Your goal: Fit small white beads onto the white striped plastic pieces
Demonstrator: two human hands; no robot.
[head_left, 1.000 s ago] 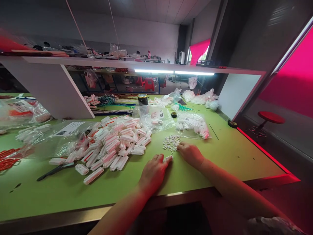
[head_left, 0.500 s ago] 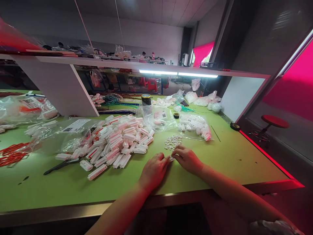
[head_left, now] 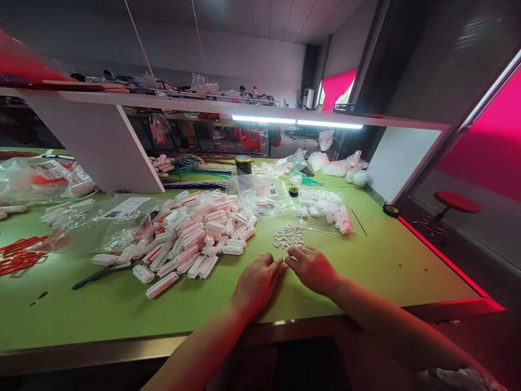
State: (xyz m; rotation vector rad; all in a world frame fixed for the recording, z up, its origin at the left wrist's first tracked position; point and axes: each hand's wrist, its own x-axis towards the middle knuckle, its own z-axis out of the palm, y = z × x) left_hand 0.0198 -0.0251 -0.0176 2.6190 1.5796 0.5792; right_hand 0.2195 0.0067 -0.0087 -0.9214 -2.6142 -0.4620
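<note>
My left hand (head_left: 257, 283) rests on the green table (head_left: 366, 260) near its front edge, fingers curled round a small white connector whose tip just shows at the fingertips. My right hand (head_left: 311, 267) lies right beside it, fingertips pinched together against the left hand's fingertips; what they pinch is too small to make out. Just beyond both hands lies a little heap of tiny white plastic pieces (head_left: 288, 236). To the left spreads a big pile of white and red connector housings (head_left: 195, 233).
Black tweezers (head_left: 100, 274) lie at the pile's left. Clear bags of parts (head_left: 323, 209) and an opened bag (head_left: 260, 195) sit behind the heap. A black tape roll (head_left: 243, 164), wire bundles (head_left: 187, 165) and a white shelf support (head_left: 106, 146) stand further back. Red pieces (head_left: 20, 259) lie far left.
My right hand drew back from the heap of tiny pieces and came up against the left hand's fingertips. The left hand stayed nearly still.
</note>
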